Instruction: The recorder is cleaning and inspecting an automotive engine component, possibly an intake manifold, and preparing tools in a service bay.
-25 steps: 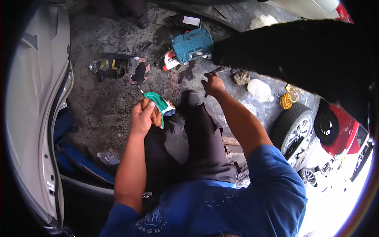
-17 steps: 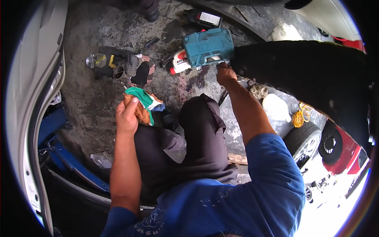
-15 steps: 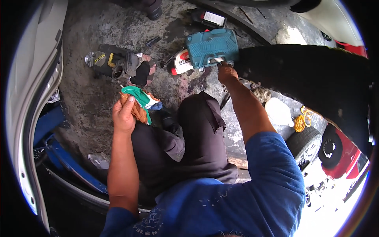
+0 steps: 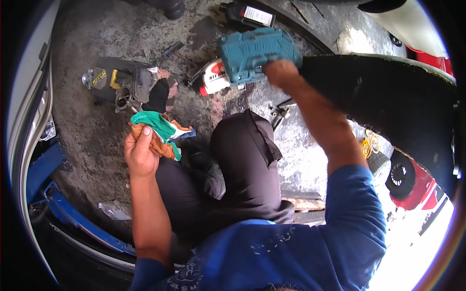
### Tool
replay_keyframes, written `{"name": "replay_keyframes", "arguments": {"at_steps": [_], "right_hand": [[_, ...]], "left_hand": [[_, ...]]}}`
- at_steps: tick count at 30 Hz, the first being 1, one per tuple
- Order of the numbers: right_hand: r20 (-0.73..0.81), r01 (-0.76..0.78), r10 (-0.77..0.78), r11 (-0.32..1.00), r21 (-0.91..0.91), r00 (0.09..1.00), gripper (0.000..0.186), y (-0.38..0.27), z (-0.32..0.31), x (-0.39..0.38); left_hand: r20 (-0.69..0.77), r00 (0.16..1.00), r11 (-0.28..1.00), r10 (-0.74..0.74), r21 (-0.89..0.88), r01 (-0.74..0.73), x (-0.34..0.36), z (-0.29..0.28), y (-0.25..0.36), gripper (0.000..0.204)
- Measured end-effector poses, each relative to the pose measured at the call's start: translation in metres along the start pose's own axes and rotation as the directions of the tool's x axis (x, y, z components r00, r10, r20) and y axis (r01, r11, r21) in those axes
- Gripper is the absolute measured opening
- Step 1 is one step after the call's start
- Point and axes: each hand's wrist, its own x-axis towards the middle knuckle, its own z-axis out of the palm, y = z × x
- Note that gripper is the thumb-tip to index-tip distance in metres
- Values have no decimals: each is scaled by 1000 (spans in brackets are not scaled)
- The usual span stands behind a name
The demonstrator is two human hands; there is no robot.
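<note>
My left hand (image 4: 141, 154) is closed round a bunched rag (image 4: 160, 127) of green, orange, white and blue cloth, held above my left knee. Ahead of me, a teal hard plastic tool case (image 4: 257, 48) lies on the floor with its handle side toward me. At the right part of that near side is my right hand (image 4: 281, 73), smeared by motion, so its fingers cannot be made out. Beside the case on the left, a white bottle with a red cap (image 4: 213, 77) lies tipped over, partly covered by it.
A dark metal part with a round opening (image 4: 124, 97) lies on the floor at left, against a black and pinkish cloth (image 4: 162, 92). Beyond the case is a black bottle (image 4: 250, 14). A large black panel (image 4: 383, 87) spans the right; blue metal arms (image 4: 80, 220) stand lower left.
My right hand has shifted right along the case's near side, and the case looks slightly turned. My left hand keeps hold of the rag. The view has shifted a little.
</note>
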Motion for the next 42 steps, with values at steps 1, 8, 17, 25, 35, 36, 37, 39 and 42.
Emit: {"name": "replay_keyframes", "arguments": {"at_steps": [1, 8, 17, 25, 35, 36, 37, 39, 42], "right_hand": [[-45, 22, -21, 1000, 11, 999, 25, 3, -27, -7], [-278, -2, 28, 996, 94, 960, 22, 28, -134, 32], [-333, -20, 19, 1000, 1, 943, 29, 35, -158, 72], [-288, 31, -18, 999, 40, 957, 52, 46, -169, 87], [-329, 151, -148, 988, -14, 933, 45, 63, -170, 92], [-318, 150, -140, 989, 6, 938, 45, 60, -171, 89], [-306, 148, -133, 989, 26, 943, 44, 57, -172, 87], [-304, 141, -126, 990, 27, 944, 44, 56, -173, 82], [-303, 140, -122, 990, 36, 945, 43, 55, -173, 78]], "left_hand": [[-23, 1000, 1000, 6, -11, -6, -5, 2, 5, 27], [-41, 999, 999, 35, -35, -37, -11, 5, 15, 28], [-173, 972, 983, 160, -59, -173, -14, -25, 5, 31], [-209, 958, 961, 199, -151, -232, -25, -49, 0, 33], [-139, 971, 943, 193, -247, -223, -25, -63, -11, 34], [-140, 971, 943, 193, -247, -223, -25, -63, -12, 34], [-153, 969, 941, 195, -251, -229, -25, -64, -13, 34], [-158, 968, 938, 197, -258, -233, -24, -66, -16, 34], [-184, 969, 944, 166, -253, -210, -23, -72, -17, 34]]}}
